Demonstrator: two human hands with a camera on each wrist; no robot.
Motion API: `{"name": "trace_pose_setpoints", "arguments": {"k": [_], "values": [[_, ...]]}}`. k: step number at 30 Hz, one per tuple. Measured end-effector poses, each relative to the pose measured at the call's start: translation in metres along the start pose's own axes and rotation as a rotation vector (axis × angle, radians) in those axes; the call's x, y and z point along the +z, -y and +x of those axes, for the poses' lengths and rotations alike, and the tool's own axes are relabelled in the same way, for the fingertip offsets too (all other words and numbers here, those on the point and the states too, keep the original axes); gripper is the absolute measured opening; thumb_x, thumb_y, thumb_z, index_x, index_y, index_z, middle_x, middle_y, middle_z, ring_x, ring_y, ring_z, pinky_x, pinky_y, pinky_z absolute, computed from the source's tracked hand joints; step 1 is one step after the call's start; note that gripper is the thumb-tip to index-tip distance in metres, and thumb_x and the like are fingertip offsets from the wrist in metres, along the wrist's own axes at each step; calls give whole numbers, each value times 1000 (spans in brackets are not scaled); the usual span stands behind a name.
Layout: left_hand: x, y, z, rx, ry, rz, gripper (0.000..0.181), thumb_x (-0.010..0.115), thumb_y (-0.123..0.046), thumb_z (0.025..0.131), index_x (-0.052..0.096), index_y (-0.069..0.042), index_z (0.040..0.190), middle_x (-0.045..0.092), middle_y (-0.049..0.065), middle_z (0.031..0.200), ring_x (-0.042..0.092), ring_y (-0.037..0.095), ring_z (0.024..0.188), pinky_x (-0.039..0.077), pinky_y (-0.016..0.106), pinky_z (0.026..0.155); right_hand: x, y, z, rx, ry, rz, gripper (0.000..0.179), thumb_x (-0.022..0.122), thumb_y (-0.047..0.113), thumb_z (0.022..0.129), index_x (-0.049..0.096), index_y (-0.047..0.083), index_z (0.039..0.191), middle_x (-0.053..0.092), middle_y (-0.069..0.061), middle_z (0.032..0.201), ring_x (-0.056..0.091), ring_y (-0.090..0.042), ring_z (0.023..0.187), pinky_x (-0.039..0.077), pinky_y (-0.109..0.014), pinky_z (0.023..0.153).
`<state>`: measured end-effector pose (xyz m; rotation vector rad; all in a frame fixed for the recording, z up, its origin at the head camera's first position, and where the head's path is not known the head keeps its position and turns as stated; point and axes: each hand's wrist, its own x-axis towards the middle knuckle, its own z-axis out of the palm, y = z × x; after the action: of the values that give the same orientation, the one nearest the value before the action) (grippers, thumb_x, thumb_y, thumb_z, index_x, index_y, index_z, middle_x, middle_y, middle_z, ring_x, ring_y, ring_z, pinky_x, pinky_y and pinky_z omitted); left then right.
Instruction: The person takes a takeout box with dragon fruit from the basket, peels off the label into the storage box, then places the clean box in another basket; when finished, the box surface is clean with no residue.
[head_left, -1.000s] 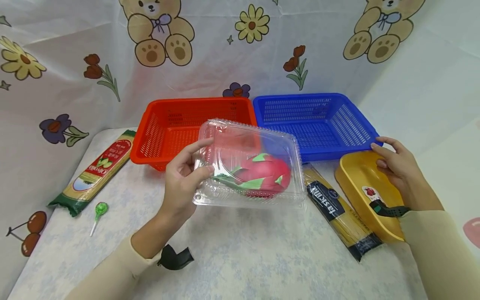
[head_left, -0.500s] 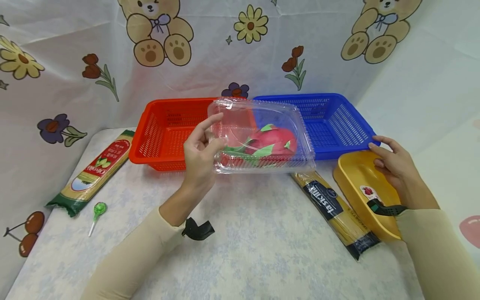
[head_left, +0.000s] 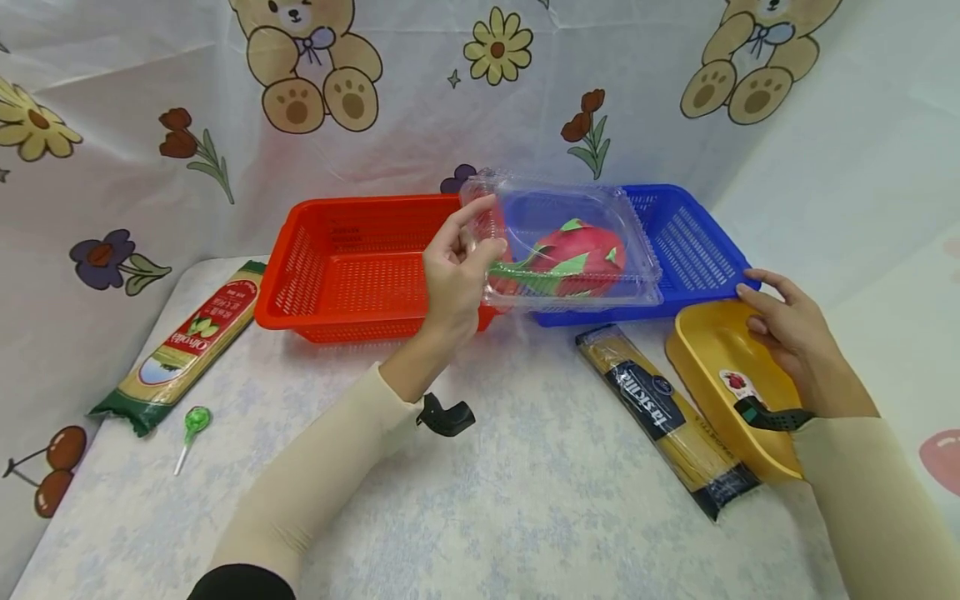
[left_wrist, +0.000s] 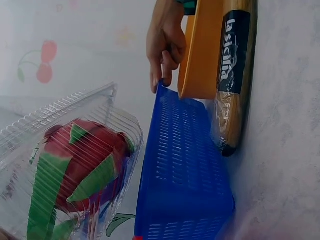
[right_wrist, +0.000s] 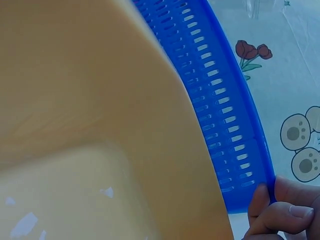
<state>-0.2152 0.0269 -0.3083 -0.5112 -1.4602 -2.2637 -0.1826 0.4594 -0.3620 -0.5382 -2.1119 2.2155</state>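
Observation:
My left hand point(head_left: 457, 271) grips the left end of a clear plastic clamshell box point(head_left: 641, 287). Inside lies a red dragon fruit point(head_left: 581, 250) with green scales; the left wrist view shows the fruit point(left_wrist: 87, 160) through the ribbed plastic. The box is held up over the blue basket point(head_left: 701, 242) and overlaps the red basket's right end in the head view. At the basket's near right corner, my right hand point(head_left: 791, 333) pinches the rim between thumb and finger, seen also on the blue basket point(right_wrist: 235, 130) in the right wrist view.
A yellow tray point(head_left: 682, 358) stands under my right hand, beside a pasta packet point(head_left: 652, 400). The red basket point(head_left: 352, 325) adjoins the blue one on the left. Further left lie a green-ended pasta packet point(head_left: 198, 342) and a green lollipop point(head_left: 197, 421). A printed cloth hangs behind.
My left hand has carried the box with the dragon fruit rightward and away from me, from in front of the baskets to over the blue one. My right hand stays on the blue rim.

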Motion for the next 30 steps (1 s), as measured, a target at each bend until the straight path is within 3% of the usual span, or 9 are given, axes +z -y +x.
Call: {"name": "trace_pose_setpoints", "arguments": {"k": [10,19,24,30], "values": [[25,30,25,-110,-58,44,41,66,0,89,71,-9,128,31,0,65,30,14,59,32,26,58,8,1,2,-2,16,-25,67,78,35,89,45,28,146,65,6,104,48,-8,59,44,-15,58],[54,58,36,-130,-69,126,42,69,-4,88,72,-15,128,33,1,62,32,14,52,30,26,51,5,1,3,-15,24,-14,66,78,34,90,45,25,146,65,5,98,48,-9,57,43,-17,55],[71,69,35,-142,-30,174,42,69,-6,88,72,-20,128,33,2,62,31,15,51,28,27,48,4,0,3,-17,18,-23,64,78,34,89,46,26,144,64,5,97,48,-9,57,44,-17,55],[90,79,35,-198,10,259,40,71,-12,89,71,-28,126,35,2,62,34,16,51,29,25,47,-1,0,0,-21,28,-9,64,78,33,90,45,24,144,64,5,96,48,-9,57,43,-18,54]]}}
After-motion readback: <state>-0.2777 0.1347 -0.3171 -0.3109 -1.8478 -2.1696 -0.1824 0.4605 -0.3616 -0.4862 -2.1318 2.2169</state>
